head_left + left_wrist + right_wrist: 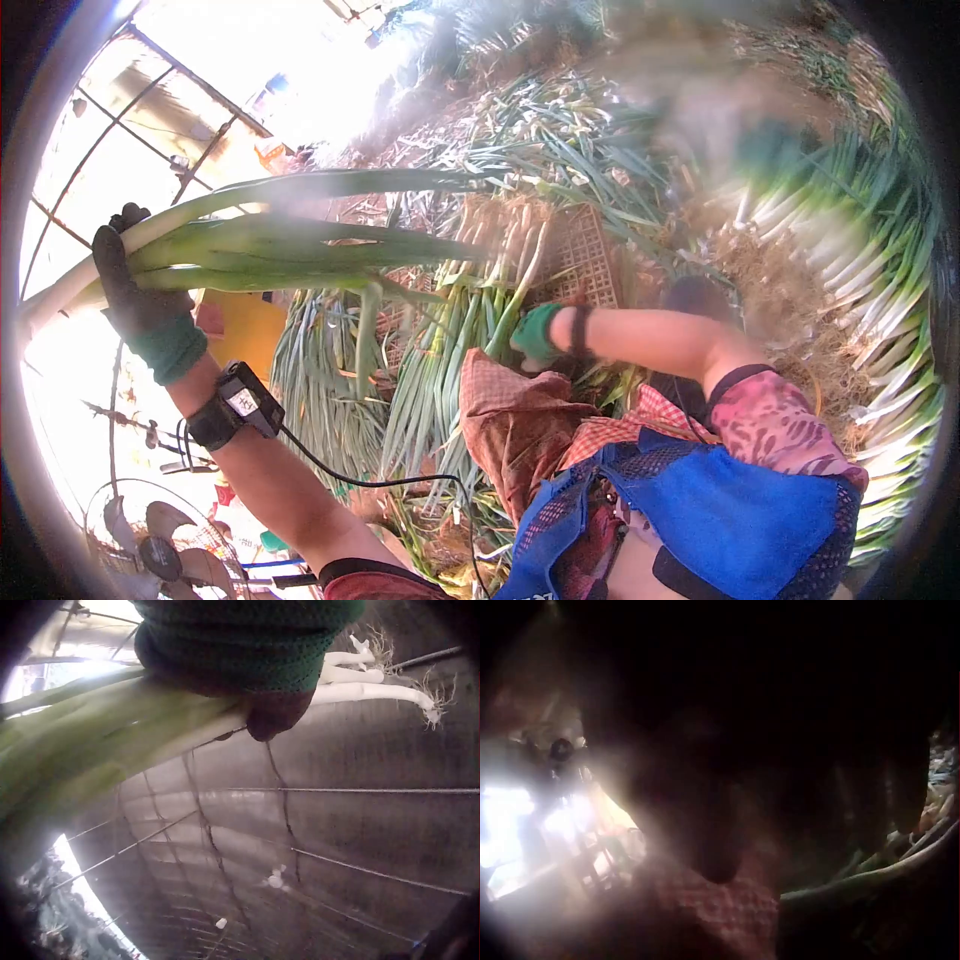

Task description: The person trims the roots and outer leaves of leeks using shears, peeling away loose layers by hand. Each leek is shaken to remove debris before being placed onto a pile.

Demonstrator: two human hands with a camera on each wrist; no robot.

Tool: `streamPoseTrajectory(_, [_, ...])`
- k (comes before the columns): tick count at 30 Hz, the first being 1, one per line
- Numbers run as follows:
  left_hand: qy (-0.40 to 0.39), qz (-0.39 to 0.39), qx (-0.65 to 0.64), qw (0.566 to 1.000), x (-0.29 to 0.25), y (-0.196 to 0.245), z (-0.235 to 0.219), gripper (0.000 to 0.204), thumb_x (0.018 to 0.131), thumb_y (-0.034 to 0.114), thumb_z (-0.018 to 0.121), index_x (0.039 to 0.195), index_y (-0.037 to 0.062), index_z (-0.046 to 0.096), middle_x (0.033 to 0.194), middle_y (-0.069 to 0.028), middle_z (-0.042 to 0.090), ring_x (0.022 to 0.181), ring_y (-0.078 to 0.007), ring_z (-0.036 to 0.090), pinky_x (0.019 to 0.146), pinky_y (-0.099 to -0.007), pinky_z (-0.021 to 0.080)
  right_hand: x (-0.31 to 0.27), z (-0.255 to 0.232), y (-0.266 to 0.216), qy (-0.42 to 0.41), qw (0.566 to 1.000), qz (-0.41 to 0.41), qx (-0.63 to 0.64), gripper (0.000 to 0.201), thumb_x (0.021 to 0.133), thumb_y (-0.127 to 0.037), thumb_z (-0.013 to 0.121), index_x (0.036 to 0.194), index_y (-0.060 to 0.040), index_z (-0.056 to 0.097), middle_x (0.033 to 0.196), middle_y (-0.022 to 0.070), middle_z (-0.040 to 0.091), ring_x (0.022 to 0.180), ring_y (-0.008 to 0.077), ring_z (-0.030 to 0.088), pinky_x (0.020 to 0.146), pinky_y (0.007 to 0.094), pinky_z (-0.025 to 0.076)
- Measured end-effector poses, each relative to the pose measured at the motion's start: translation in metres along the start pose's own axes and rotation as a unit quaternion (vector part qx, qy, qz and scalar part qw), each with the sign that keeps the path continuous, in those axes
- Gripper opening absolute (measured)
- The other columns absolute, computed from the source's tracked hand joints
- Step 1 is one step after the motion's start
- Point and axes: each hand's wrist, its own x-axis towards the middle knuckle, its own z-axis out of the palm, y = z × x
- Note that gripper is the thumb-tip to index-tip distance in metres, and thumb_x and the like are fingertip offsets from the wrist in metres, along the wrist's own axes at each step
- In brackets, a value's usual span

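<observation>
My left hand (145,285), in a glove with a dark palm and green cuff, is raised at the left of the head view. It grips a few long green onions (300,250) around their white stems, and their green leaves stretch to the right. In the left wrist view the white root ends (382,692) stick out beyond the glove. My right hand (538,336), gloved in green, is low near the lap, beside a bundle of green onions (440,350) and a checked cloth (525,410). Its fingers are mostly hidden, and the right wrist view is very dark.
A brown plastic crate (585,255) stands in the middle with green onions lying over it. A long row of green onions (860,290) curves along the right side, roots inward. A fan (165,555) is at lower left, and a cable (380,484) runs from my left wrist.
</observation>
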Motion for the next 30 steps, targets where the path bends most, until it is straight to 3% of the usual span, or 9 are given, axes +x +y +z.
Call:
streamPoseTrajectory(4, [0.002,0.066,0.029,0.997,-0.002,-0.014,0.019,0.031,0.087,0.015,0.072,0.111,-0.0033,0.062,0.105,-0.0167,0.068,0.098,-0.0271,0.066,0.090,-0.0380,0.055,-0.077,-0.049,-0.006,0.129,0.991,-0.005,0.042,0.041,0.088,-0.041,0.058,0.111,-0.0078,0.064,0.103,0.0180,0.068,0.099,0.0365,0.064,0.086,0.0464,0.050])
streamPoseTrajectory(5, [0.001,0.095,0.042,0.995,-0.006,-0.019,0.029,0.030,0.086,0.011,0.073,0.111,-0.0033,0.063,0.104,-0.0170,0.068,0.097,-0.0266,0.066,0.089,-0.0372,0.055,-0.083,-0.050,0.004,0.221,0.973,-0.064,0.029,0.038,0.087,-0.039,0.060,0.108,-0.0078,0.064,0.100,0.0167,0.067,0.096,0.0362,0.064,0.083,0.0469,0.050])
streamPoseTrajectory(6, [-0.021,0.088,0.059,0.994,-0.008,-0.022,0.038,0.029,0.086,0.010,0.073,0.110,-0.0032,0.063,0.104,-0.0173,0.068,0.097,-0.0264,0.067,0.088,-0.0368,0.055,-0.090,-0.059,0.004,0.336,0.936,-0.100,-0.010,0.038,0.086,-0.036,0.062,0.112,-0.0079,0.063,0.099,0.0158,0.065,0.092,0.0361,0.063,0.082,0.0474,0.050])
streamPoseTrajectory(7, [-0.042,0.082,0.077,0.993,-0.012,-0.025,0.045,0.028,0.086,0.009,0.073,0.110,-0.0030,0.064,0.104,-0.0176,0.069,0.096,-0.0261,0.067,0.087,-0.0363,0.055,-0.108,-0.085,-0.001,0.369,0.923,-0.101,-0.045,0.041,0.086,-0.034,0.063,0.116,-0.0059,0.061,0.107,0.0157,0.063,0.098,0.0356,0.062,0.087,0.0460,0.050])
streamPoseTrajectory(9, [-0.069,0.075,0.135,0.986,-0.010,-0.039,0.052,0.030,0.084,0.008,0.074,0.110,-0.0035,0.065,0.106,-0.0167,0.069,0.095,-0.0244,0.067,0.086,-0.0350,0.055,-0.138,-0.130,-0.005,0.544,0.808,-0.148,-0.171,0.043,0.085,-0.031,0.063,0.119,-0.0054,0.059,0.113,0.0135,0.061,0.106,0.0330,0.060,0.094,0.0455,0.048])
streamPoseTrajectory(11, [-0.142,0.043,0.290,0.946,-0.034,-0.030,0.087,0.043,0.081,0.009,0.078,0.117,-0.0045,0.058,0.098,-0.0106,0.069,0.090,-0.0179,0.066,0.078,-0.0301,0.056,-0.150,-0.156,-0.014,0.603,0.757,-0.061,-0.243,0.043,0.083,-0.029,0.065,0.119,-0.0054,0.059,0.120,0.0113,0.058,0.115,0.0308,0.056,0.102,0.0439,0.043])
streamPoseTrajectory(13, [-0.267,0.046,0.322,0.907,-0.043,-0.049,0.101,0.049,0.080,0.012,0.078,0.121,-0.0044,0.055,0.099,-0.0090,0.068,0.089,-0.0167,0.065,0.077,-0.0293,0.055,-0.152,-0.173,-0.010,0.623,0.740,-0.028,-0.251,0.043,0.083,-0.030,0.065,0.118,-0.0052,0.059,0.120,0.0115,0.058,0.114,0.0308,0.056,0.101,0.0438,0.043])
streamPoseTrajectory(18, [-0.476,-0.052,0.161,0.863,-0.085,-0.068,0.137,0.045,0.081,0.013,0.078,0.119,-0.0016,0.058,0.100,-0.0078,0.068,0.088,-0.0144,0.064,0.077,-0.0291,0.055,-0.132,-0.186,0.019,0.547,0.829,0.003,-0.116,0.043,0.083,-0.031,0.065,0.117,-0.0046,0.060,0.117,0.0121,0.059,0.112,0.0308,0.057,0.100,0.0437,0.044])
streamPoseTrajectory(30, [-0.603,-0.186,0.030,0.775,-0.171,-0.125,0.183,0.036,0.082,0.015,0.076,0.114,0.0033,0.064,0.098,-0.0054,0.069,0.086,-0.0106,0.062,0.076,-0.0292,0.054,-0.146,-0.169,0.058,0.442,0.893,0.052,0.074,0.044,0.084,-0.036,0.064,0.114,-0.0034,0.061,0.112,0.0135,0.061,0.106,0.0307,0.059,0.096,0.0432,0.045])
